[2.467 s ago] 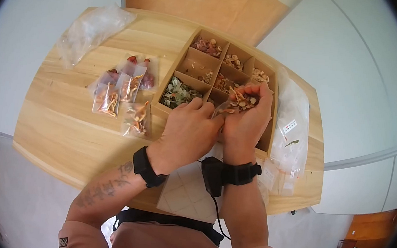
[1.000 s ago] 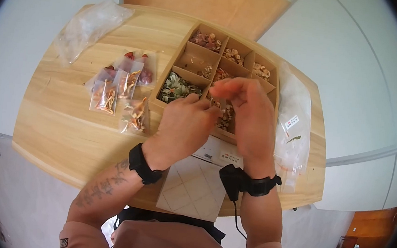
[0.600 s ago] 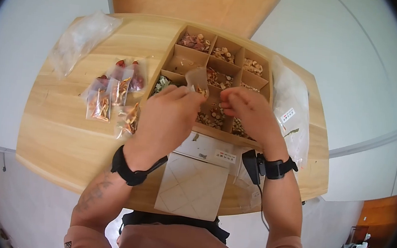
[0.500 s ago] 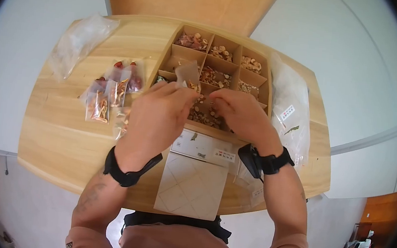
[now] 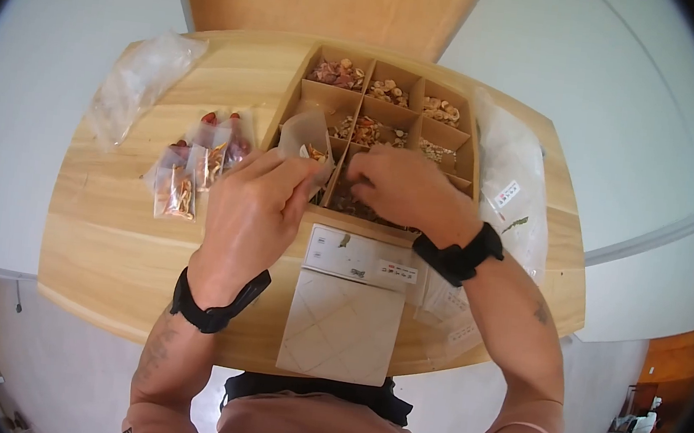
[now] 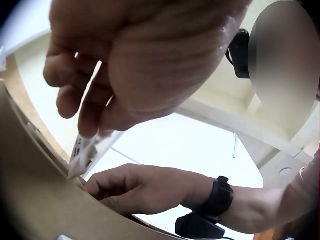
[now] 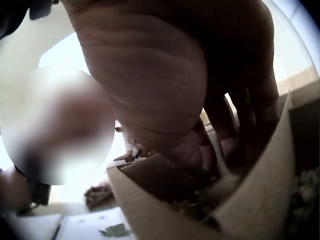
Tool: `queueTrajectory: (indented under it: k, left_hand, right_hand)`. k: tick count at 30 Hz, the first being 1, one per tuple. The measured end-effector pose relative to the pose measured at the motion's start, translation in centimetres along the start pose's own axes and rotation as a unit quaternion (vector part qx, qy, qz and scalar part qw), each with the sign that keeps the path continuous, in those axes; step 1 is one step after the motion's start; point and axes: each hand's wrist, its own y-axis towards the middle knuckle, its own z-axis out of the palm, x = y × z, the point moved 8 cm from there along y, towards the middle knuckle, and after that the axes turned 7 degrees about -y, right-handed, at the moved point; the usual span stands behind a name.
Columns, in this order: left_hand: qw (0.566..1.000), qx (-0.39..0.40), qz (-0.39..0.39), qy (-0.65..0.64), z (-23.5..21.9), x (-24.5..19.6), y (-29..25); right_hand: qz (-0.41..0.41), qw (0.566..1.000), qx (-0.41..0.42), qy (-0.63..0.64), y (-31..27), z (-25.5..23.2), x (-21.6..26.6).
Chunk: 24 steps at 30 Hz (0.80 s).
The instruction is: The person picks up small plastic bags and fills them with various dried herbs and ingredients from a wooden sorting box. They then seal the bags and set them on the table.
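Observation:
My left hand pinches a small clear plastic bag by its edge, over the front left of a divided cardboard box. Orange dried strips lie inside the bag. In the left wrist view the bag hangs below the fingertips, a printed label on it. My right hand reaches down into the front middle compartment, which holds dried slices. Seen from the right wrist, its fingers point down between the cardboard walls, close to the small pieces, and the fingertips are in shadow.
Filled small bags with orange strips and red dried fruit lie left of the box. A large crumpled plastic bag is at the far left, another along the right. A white tiled-pattern sheet lies in front.
My right hand tipped dried pieces toward the small bag, then turned over and went down into the box. My left hand drew left with the bag, now covering one loose filled bag.

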Motion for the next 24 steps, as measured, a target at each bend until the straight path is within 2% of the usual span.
queueTrajectory:
  k: [3, 6, 9, 12, 15, 24]
  left_hand:
    - [1.0, -0.005, 0.0, -0.013, 0.3, 0.3, -0.3]
    - [1.0, -0.004, 0.005, -0.012, 0.3, -0.2, -0.3]
    - [0.999, -0.021, 0.01, -0.023, 0.4, 0.3, -0.6]
    - [1.0, -0.009, 0.011, -0.019, 0.5, 0.2, -0.6]
    - [0.999, -0.011, 0.006, -0.037, 0.7, 0.2, -0.6]
    - [0.999, 0.002, 0.009, -0.038, 0.9, 0.0, -0.7]
  right_hand:
    - [0.022, 0.989, 0.095, -0.113, 0.6, 0.9, -0.4]
    - [0.02, 0.984, 0.107, -0.141, 1.1, 2.1, -0.1]
    - [0.044, 0.992, 0.092, -0.079, 1.6, 2.8, -0.5]
    - [0.029, 0.997, 0.075, -0.008, 1.4, 2.6, -0.2]
    - [0.028, 0.998, 0.021, 0.061, 0.9, 3.1, 0.2]
    - [0.053, 0.976, 0.091, 0.189, 0.4, 4.7, 0.6]
